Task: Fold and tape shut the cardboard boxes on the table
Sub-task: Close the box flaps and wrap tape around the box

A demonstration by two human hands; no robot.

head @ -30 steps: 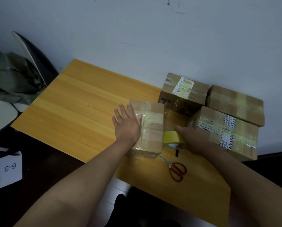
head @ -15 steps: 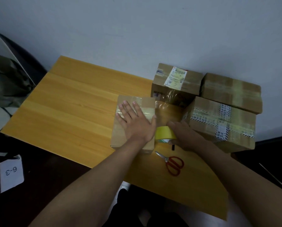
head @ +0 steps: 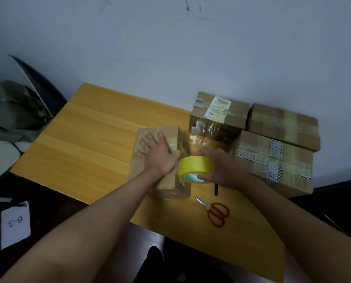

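A closed cardboard box (head: 144,166) sits on the wooden table (head: 89,139) in front of me. My left hand (head: 158,152) presses flat on its top, fingers spread. My right hand (head: 221,168) grips a yellow tape roll (head: 196,167) right beside the box's right side, lifted to about the height of its top. A clear strip of tape (head: 199,139) stretches from the roll toward the box's far right edge.
Three taped cardboard boxes stand at the right: one with a label (head: 217,115), a plain one (head: 283,125) behind, and one with striped tape (head: 272,160). Red-handled scissors (head: 215,212) and a small black item (head: 216,188) lie near the front edge. A chair (head: 13,111) is at left.
My right hand has raised the tape roll from the table up beside the box's top. My left hand stays flat on the box.
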